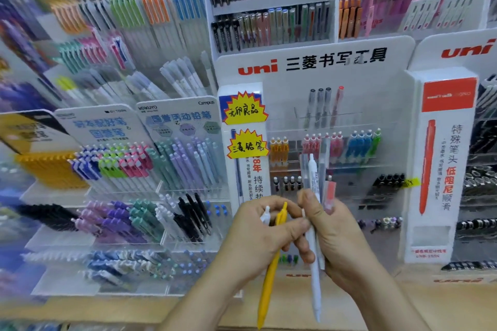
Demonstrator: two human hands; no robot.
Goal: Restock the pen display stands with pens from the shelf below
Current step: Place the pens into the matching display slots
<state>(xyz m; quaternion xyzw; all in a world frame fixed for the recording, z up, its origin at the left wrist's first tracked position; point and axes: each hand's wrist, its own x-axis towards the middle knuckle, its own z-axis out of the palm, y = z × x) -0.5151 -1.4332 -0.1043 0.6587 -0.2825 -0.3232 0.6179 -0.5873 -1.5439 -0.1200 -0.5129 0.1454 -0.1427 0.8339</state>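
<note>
My left hand (258, 234) grips a yellow pen (267, 285) that points down, with a white pen top (266, 215) showing beside it. My right hand (336, 239) holds a bunch of pens upright: a long white pen (314, 277), clear grey ones (305, 169) and one with a red-orange cap (330, 193). Both hands meet in front of the white uni display stand (322, 62), whose clear tiers hold orange, pink, blue, green and black pens. The fingertips of the two hands touch near the white pen.
A Kokuyo stand (174, 115) at the left carries tiers of coloured and black pens. A tall white box with a red pen picture (441, 169) stands at the right. Shelves of more pens rise behind. A wooden shelf edge (403, 301) runs below.
</note>
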